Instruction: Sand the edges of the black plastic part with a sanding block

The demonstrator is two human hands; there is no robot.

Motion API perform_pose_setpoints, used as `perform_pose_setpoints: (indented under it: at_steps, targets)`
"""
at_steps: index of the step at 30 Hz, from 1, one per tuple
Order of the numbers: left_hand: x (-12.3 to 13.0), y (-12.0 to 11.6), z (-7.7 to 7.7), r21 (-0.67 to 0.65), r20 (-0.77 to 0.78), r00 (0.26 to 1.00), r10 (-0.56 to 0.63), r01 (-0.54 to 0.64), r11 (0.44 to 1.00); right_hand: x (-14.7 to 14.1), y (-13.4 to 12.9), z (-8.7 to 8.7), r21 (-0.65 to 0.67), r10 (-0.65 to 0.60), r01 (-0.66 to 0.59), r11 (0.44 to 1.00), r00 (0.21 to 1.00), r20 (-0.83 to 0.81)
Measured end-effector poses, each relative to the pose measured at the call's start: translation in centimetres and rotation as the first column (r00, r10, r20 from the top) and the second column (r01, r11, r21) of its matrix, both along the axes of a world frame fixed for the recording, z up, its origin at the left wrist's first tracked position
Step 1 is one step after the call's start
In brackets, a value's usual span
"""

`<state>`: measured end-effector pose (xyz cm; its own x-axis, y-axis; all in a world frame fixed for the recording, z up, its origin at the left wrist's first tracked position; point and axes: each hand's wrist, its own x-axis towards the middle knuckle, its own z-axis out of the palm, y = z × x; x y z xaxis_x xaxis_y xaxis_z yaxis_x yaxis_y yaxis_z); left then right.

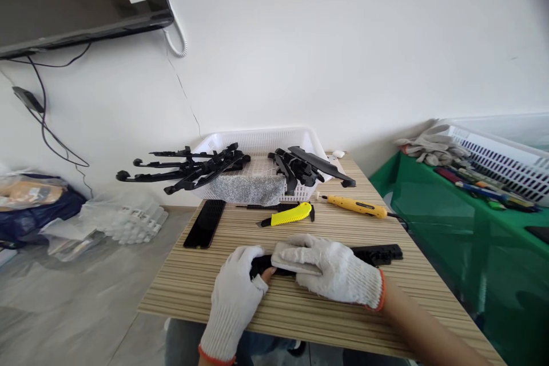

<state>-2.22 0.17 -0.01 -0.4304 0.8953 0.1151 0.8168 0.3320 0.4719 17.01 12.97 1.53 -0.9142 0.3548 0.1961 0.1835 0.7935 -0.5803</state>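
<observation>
Lying under fingers [295, 253] of right hand [332, 267]: black part [380, 254].

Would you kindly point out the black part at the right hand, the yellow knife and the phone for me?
Black part [381, 253]: head view, on the end showing beyond the right hand [332, 269].
Yellow knife [291, 215]: head view, on its handle.
Phone [205, 224]: head view, mid-screen.

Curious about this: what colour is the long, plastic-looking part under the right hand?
The long, plastic-looking part is black; head view.
</observation>
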Motion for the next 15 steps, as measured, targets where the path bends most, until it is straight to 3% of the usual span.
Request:
perform_pose_setpoints:
  at_steps: [5, 10, 15]
  targets:
    - [0.1, 0.1, 0.1, -0.008, -0.022, 1.0, -0.011, 0.011, 1.0, -0.8, 0.5, 1.6, -0.036, 0.009, -0.006, 0.999, 0.997, 0.08]
    - [0.3, 0.2, 0.6, -0.081, -0.083, 0.997, 0.004, -0.011, 0.997, -3.4, 1.0, 4.3, 0.229, 0.025, -0.092, 0.969, 0.96, 0.28]
    - [0.1, 0.2, 0.7, -0.086, -0.055, 0.998, 0.013, -0.018, 0.996, -4.9, 1.2, 5.1, 0.285, 0.054, -0.147, 0.947, 0.949, 0.31]
